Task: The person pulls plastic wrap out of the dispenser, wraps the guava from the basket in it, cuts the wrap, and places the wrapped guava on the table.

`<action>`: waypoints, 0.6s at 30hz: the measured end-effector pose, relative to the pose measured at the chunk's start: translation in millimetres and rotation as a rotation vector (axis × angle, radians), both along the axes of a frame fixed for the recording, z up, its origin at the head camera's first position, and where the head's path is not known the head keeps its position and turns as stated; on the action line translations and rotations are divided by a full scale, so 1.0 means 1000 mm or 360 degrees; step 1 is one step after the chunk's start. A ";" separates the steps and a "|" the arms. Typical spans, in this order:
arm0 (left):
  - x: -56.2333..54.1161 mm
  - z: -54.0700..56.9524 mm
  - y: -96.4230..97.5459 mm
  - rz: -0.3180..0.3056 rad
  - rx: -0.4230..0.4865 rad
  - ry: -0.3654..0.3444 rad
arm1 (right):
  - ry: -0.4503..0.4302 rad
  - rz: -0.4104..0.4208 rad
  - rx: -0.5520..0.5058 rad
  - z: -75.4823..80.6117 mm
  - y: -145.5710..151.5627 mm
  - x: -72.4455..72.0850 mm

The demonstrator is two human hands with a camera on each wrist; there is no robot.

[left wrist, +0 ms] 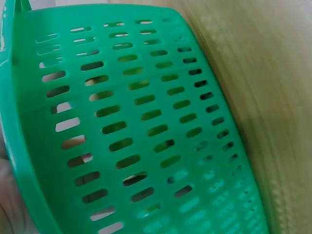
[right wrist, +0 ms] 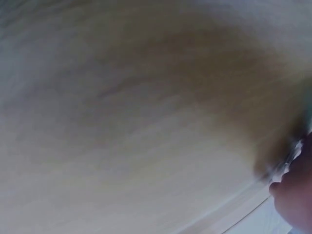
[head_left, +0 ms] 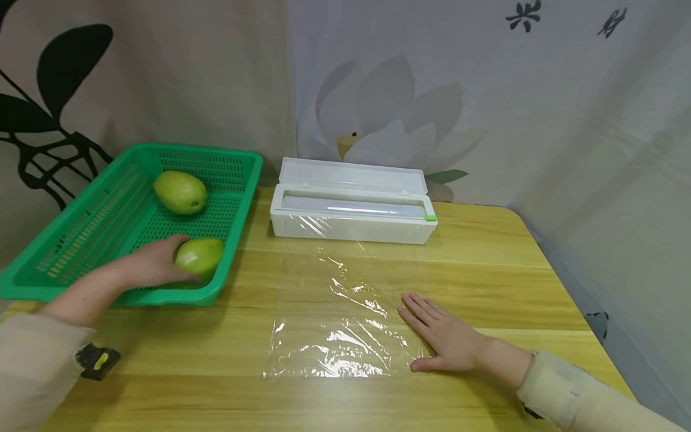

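In the head view my left hand (head_left: 155,262) reaches into the green basket (head_left: 232,255) and grips a yellow-green mango (head_left: 203,258), thumb on the near side and fingers on the far side. A second mango (head_left: 180,192) lies farther back in the basket. Clear plastic wrap (head_left: 345,324) stretches from a white dispenser box (head_left: 353,230) toward the near side of the table. My right hand (head_left: 445,335) rests palm down with straight fingers at the right edge of the wrap. The left wrist view is mostly filled by the basket's slotted wall (left wrist: 136,107), hiding most of that hand.
The dispenser's lid (head_left: 353,174) stands raised at the back, and a green cutter slide (head_left: 430,218) sits at its right end. A printed curtain (head_left: 399,78) hangs behind the wooden table (head_left: 486,264). The right wrist view is blurred.
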State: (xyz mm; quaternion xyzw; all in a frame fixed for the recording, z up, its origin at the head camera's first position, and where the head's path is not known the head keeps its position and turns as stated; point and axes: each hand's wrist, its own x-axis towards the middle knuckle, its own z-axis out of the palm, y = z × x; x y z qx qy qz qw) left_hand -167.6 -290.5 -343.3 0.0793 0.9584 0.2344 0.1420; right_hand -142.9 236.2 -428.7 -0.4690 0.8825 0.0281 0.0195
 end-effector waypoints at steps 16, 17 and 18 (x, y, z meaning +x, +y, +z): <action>0.001 0.012 -0.003 0.0167 0.0183 0.0132 | 0.0012 0.0006 -0.0027 0.003 -0.002 0.002; 0.001 0.014 -0.003 0.0175 0.0197 0.0158 | 0.0015 0.0006 -0.0026 0.003 -0.002 0.002; 0.001 0.016 -0.002 0.0184 0.0202 0.0182 | 0.0020 0.0007 -0.0025 0.003 -0.002 0.003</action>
